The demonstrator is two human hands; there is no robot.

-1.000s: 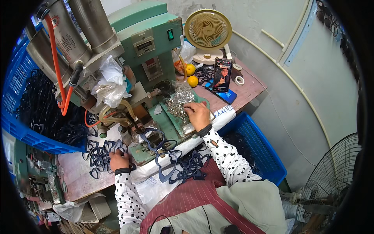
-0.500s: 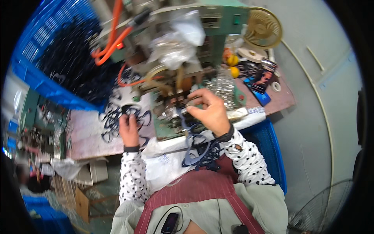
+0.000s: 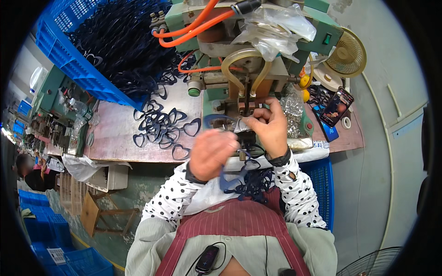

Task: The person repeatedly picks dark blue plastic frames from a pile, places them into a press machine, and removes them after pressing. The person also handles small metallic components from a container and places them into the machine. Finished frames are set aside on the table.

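My right hand (image 3: 270, 131) is at the work point of a green bench press (image 3: 246, 92), thumb and forefinger pinched beside its metal clamp. What it pinches is too small to make out. A dark-blue loop-shaped piece (image 3: 215, 117) lies at the clamp, left of those fingertips. My left hand (image 3: 212, 154) is just in front of the press, smeared by motion, so its grip is hidden. Below it hangs a blue heart-shaped loop (image 3: 225, 181), above a dark bunch of similar loops (image 3: 255, 185) at my lap. More heart-shaped loops (image 3: 161, 126) lie loose on the table to the left.
A blue crate (image 3: 83, 73) heaped with dark loops stands at the far left. Orange air hoses (image 3: 193, 27) cross above the press. Small silvery parts (image 3: 292, 110), two phones (image 3: 338, 106) and a fan (image 3: 347, 53) sit right. Another blue crate (image 3: 324, 184) is beside my right arm.
My left hand has moved right, from the loose loops on the table to the front of the press. My right hand stays at the clamp. The view has shifted.
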